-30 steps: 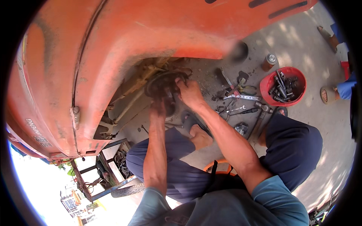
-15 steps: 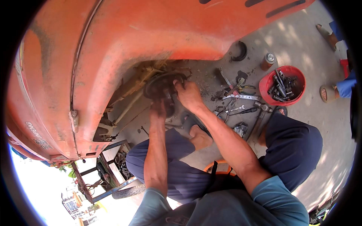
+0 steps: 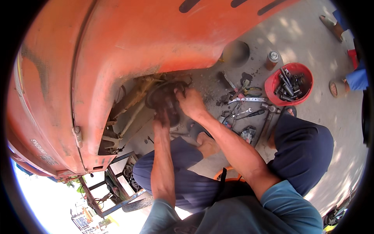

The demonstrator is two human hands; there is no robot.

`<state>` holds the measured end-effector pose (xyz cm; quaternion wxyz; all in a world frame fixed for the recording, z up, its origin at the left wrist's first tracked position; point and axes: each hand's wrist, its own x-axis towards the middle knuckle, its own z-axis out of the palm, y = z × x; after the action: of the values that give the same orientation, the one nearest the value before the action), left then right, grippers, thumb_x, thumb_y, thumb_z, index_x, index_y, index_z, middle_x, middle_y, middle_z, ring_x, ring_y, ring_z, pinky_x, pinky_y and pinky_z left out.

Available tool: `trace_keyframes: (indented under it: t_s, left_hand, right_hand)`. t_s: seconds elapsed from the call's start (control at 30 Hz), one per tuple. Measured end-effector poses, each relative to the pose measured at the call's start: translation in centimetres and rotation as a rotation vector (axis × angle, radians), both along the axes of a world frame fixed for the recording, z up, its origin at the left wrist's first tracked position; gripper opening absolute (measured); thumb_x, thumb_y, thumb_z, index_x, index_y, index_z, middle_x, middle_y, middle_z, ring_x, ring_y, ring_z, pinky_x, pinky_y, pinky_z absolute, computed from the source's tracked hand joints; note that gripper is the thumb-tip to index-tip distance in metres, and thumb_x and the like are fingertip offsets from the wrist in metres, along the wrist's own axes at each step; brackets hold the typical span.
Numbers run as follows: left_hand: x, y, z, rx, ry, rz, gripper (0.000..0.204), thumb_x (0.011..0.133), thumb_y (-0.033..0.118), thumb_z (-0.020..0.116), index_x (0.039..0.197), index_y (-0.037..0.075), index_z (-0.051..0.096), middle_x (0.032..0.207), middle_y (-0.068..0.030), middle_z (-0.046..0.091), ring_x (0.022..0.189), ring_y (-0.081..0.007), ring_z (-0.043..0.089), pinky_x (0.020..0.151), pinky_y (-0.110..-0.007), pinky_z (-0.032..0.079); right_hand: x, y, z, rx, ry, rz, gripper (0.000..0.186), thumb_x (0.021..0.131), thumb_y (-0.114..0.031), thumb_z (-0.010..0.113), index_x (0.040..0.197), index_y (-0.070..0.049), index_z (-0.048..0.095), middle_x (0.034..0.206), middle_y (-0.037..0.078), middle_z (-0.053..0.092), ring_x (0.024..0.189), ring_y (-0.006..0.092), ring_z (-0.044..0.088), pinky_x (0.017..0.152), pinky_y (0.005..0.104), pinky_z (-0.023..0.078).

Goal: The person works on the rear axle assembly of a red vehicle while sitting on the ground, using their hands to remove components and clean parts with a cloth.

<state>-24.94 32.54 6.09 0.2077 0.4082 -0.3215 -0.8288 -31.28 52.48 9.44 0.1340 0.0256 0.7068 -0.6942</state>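
A dark, greasy round wheel hub (image 3: 163,99) sits under the orange fender (image 3: 128,50) of a vehicle. My left hand (image 3: 161,119) reaches up to the hub's lower edge and grips it. My right hand (image 3: 189,102) is clasped on the hub's right side, fingers curled around its rim. Both forearms come up from the lower edge over my knees in dark blue trousers (image 3: 304,152). What lies behind the hub is in shadow.
Wrenches and other hand tools (image 3: 245,105) lie scattered on the concrete to the right of the hub. A red bowl (image 3: 289,84) holds several sockets, with a small can (image 3: 272,59) beside it. Another person's feet (image 3: 343,85) show at the right edge. A metal stand (image 3: 113,187) sits lower left.
Both hands stay on the hub; the right hand has shifted slightly around its rim. The view has moved a little.
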Motion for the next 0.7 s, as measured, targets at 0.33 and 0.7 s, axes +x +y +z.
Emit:
trace_keyframes:
  t_s: [0.33, 0.7]
  left_hand:
    - [-0.2, -2.2, -2.4, 0.162, 0.076, -0.107, 0.042, 0.107, 0.017, 0.028, 0.141, -0.005, 0.04, 0.142, -0.0199, 0.048, 0.126, -0.0316, 0.054, 0.104, -0.04, 0.052]
    - [-2.6, -0.6, -3.5, 0.049, 0.093, -0.387, 0.038, 0.104, 0.023, 0.041, 0.133, 0.0, 0.052, 0.135, -0.0182, 0.055, 0.126, -0.037, 0.054, 0.106, -0.051, 0.049]
  right_hand:
    - [0.1, 0.6, 1.5, -0.06, -0.053, 0.055, 0.046, 0.095, -0.033, 0.055, 0.097, 0.012, 0.065, 0.068, 0.031, 0.061, 0.073, 0.0426, 0.067, 0.069, 0.0474, 0.05]
    - [-2.6, 6.3, -3.0, -0.314, -0.197, 0.42, 0.026, 0.089, -0.022, 0.073, 0.091, 0.003, 0.068, 0.071, 0.008, 0.068, 0.06, 0.0126, 0.062, 0.058, 0.0317, 0.049]
